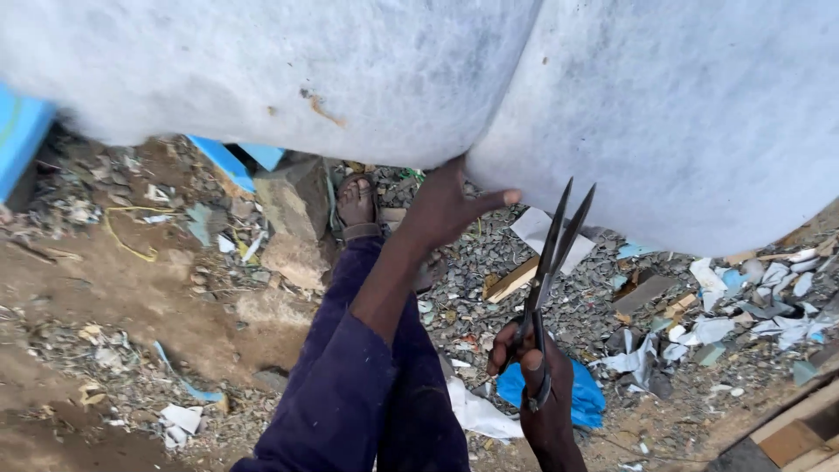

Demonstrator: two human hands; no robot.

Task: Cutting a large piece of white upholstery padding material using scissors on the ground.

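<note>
A large sheet of white fibrous padding (612,105) hangs across the top of the head view, split into two lobes by a cut or fold near the middle. My left hand (446,205) grips its lower edge at that split, thumb stretched to the right. My right hand (533,385) holds a pair of dark metal scissors (551,253), blades parted and pointing up toward the padding's edge, just short of it. My leg in dark blue trousers (367,367) and a sandalled foot (357,205) lie below.
The ground is bare dirt and gravel strewn with paper scraps and rubbish. A stone block (293,218) sits by the foot. A blue plastic piece (581,393) lies under the scissors hand. Wooden boards (800,428) sit at the lower right, blue panels (22,131) at the left.
</note>
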